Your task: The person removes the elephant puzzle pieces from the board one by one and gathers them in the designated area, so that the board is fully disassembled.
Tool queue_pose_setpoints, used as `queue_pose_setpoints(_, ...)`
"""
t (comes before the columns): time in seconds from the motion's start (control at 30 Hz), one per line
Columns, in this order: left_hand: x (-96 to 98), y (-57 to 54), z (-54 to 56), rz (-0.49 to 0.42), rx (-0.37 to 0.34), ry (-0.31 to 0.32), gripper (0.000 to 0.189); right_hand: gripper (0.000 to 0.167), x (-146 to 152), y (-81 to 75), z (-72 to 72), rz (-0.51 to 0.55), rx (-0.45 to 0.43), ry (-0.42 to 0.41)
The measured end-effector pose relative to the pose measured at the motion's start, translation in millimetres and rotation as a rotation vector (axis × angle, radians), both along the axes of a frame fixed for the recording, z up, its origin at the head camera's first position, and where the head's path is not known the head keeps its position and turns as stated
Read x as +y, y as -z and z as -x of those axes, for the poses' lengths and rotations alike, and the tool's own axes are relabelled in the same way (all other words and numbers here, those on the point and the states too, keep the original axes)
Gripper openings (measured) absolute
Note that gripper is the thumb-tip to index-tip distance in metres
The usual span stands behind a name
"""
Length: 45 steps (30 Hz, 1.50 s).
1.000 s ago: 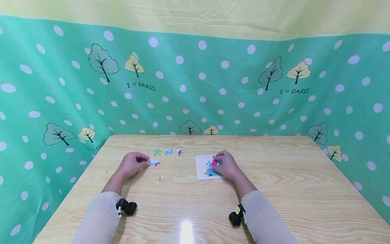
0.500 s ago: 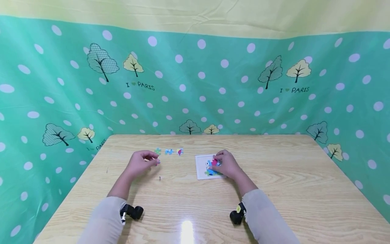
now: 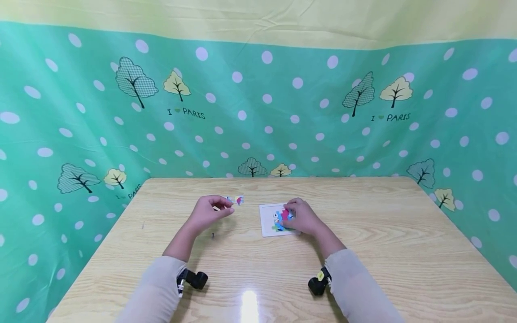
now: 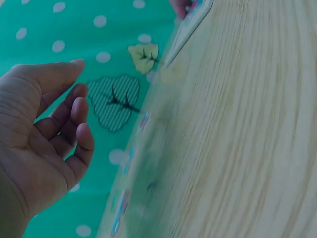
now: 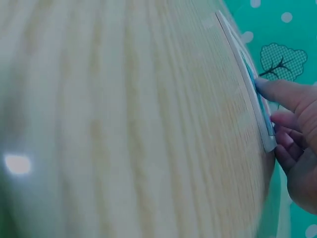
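Note:
My left hand (image 3: 207,213) is over the table, left of the puzzle board, fingers loosely bent. In the left wrist view the left hand (image 4: 49,116) has a gap between thumb and fingers and nothing in it. Beyond its fingertips lies a yellow-and-pink puzzle piece (image 3: 239,200); a blue piece (image 3: 228,198) is half hidden behind the fingers. My right hand (image 3: 300,217) rests on the square white puzzle board (image 3: 266,224), thumb and fingertips spread over the joined pieces (image 3: 278,227). The right wrist view shows its thumb (image 5: 277,90) touching the board from above, other fingers bent at the edge.
A small dark speck (image 3: 213,235) lies on the wooden table (image 3: 363,260) below the left hand. A green dotted curtain (image 3: 258,103) hangs along the table's far edge. A black wrist camera (image 3: 196,279) and another black camera (image 3: 317,285) stick out from the sleeves.
My left hand has moved from the loose piece at the left, rightward over the row of pieces, and now covers most of them. The right hand stays in place on the board.

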<state>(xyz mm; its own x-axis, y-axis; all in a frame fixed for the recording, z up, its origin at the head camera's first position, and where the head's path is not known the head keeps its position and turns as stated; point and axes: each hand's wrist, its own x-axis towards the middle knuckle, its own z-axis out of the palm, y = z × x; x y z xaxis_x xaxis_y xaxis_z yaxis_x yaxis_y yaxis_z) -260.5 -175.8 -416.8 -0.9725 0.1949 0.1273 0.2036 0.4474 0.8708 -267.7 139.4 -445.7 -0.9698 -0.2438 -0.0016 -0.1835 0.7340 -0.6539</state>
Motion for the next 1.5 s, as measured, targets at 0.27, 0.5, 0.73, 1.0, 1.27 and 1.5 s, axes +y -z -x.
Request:
queue_pose_setpoints(0.27,28.8,-0.2,-1.8,-0.043,-0.013,0.052,0.021,0.054,0,-3.6,-2.0,-0.020,0.063,-0.012)
queue_pose_setpoints(0.5,53.4,4.7,-4.8,-0.080,-0.035,0.098,0.015,0.053,2,-6.7,-6.3,0.016,0.060,-0.033)
queue_pose_setpoints(0.73,74.3,8.5,-7.1,-0.127,-0.082,0.144,0.018,0.061,3,-5.5,-6.7,0.001,0.032,-0.034)
queue_pose_setpoints(1.0,91.7,11.4,-2.7,-0.112,-0.163,0.151,0.018,0.060,5,-4.0,-6.6,-0.032,0.033,-0.020)
queue_pose_setpoints(1.27,103.5,15.9,9.2,-0.044,-0.167,0.172,0.025,0.058,8,0.6,-5.3,-0.027,0.038,-0.044)
queue_pose_setpoints(1.5,113.0,10.7,15.9,0.102,-0.147,0.217,0.021,0.056,9,1.3,-5.6,0.000,0.022,-0.041)
